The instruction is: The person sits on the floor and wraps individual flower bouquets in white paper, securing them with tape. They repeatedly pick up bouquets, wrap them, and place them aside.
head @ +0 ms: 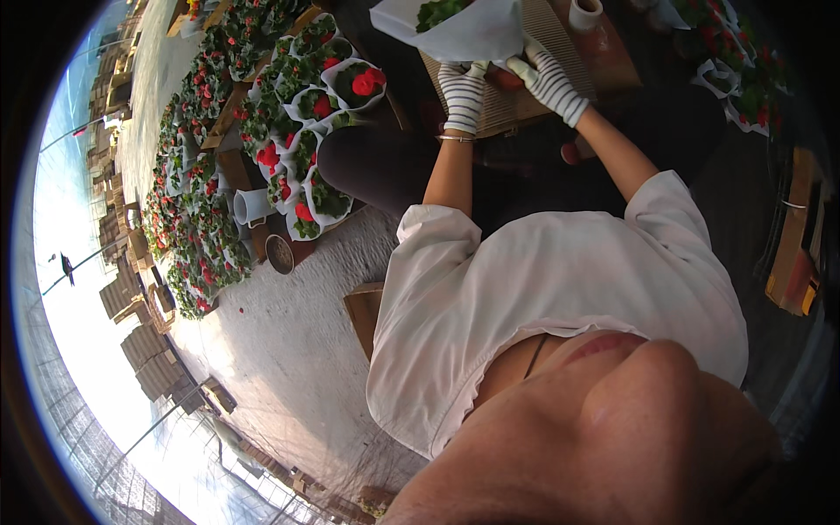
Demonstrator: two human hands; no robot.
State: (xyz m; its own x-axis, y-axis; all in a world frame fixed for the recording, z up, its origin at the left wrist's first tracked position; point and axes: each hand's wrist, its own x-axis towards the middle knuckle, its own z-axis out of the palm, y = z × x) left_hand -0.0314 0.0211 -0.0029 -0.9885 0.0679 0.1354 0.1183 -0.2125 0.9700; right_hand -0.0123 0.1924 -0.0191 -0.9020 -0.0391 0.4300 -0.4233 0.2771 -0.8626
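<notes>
A green-leaved potted plant (441, 13) in a white paper-like sleeve (469, 36) is held at the top edge of the view, partly cut off. My left hand (462, 88), in a striped knit glove, grips the sleeve's near lower edge from the left. On the right, my right hand (546, 77), gloved alike, holds the same edge, fingertips partly hidden by the sleeve. Reddish-brown, perhaps the pot, shows between the two hands. Beneath them lies a corrugated cardboard sheet (492, 118) across my lap area.
Sleeved red-flowering plants (321, 105) crowd the left, with more plants (203, 243) beyond. A white jug (252, 207) and a round container (280, 254) stand near them. Further sleeved plants (748, 92) are at right. A cup-like container (585, 13) stands beyond my right hand. Stacked cardboard (152, 361) lines the far left.
</notes>
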